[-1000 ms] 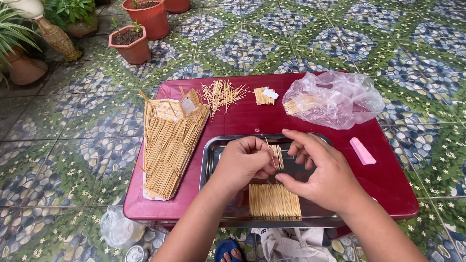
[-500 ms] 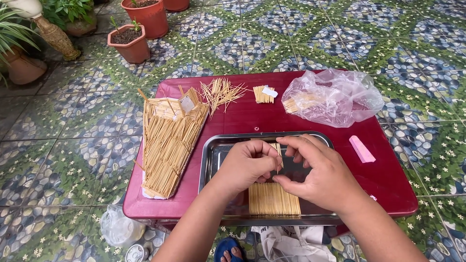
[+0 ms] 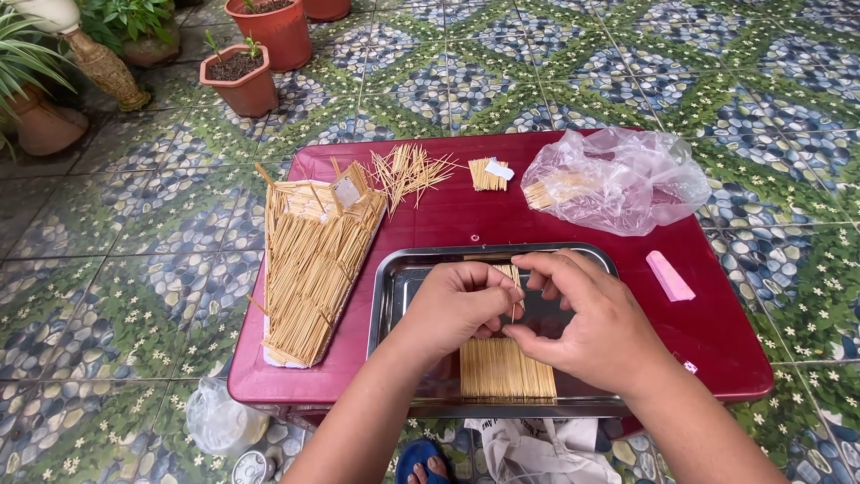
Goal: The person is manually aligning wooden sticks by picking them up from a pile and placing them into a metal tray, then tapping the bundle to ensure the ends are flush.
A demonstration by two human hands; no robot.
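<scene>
I see both hands over the metal tray (image 3: 394,296) on the red desk (image 3: 466,215). Left hand (image 3: 461,305) and right hand (image 3: 591,327) pinch one thin stick (image 3: 513,300), near-far axis, ends hidden by fingers. Stick row (image 3: 506,367) partly covered

Soft, even daylight fills the scene, bright without harsh sun. Shadows are faint: a weak dark patch lies under both hands inside the metal tray (image 3: 394,296). The tray's rim and the clear plastic bag (image 3: 618,179) at the desk's (image 3: 448,215) far right corner carry pale glare. Focus is sharp throughout; the floor tiles bend slightly toward the picture's edges.
</scene>
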